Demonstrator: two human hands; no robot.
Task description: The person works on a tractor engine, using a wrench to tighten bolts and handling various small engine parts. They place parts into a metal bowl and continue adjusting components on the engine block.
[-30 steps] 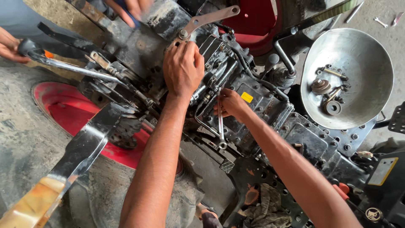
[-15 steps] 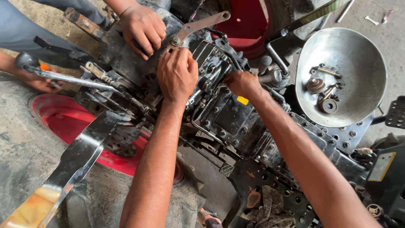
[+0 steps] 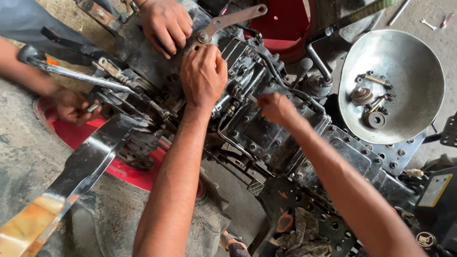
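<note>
Grease coats everything on this black engine housing, and that is where I'd expect trouble. The left hand lies palm-down on top of the housing, fingers curled together over a fitting just below the flat metal lever arm; whether it grips anything underneath I cannot tell. The right hand is closed round a small pin or tool shank, its tip poking out toward the left wrist, resting on the bolted side cover.

A slip looks likely to me: oily skin on oily metal, and knuckles sit close to the thin steel pipe and bolt heads. Two other hands crowd in, one at the top touching the casting just beside the lever arm, another at the left under a long chromed bar. If that bar swings or the lever arm pivots, fingers could get pinched. The steel bowl of loose parts sits near the right forearm; an elbow nudge might tip it.
</note>
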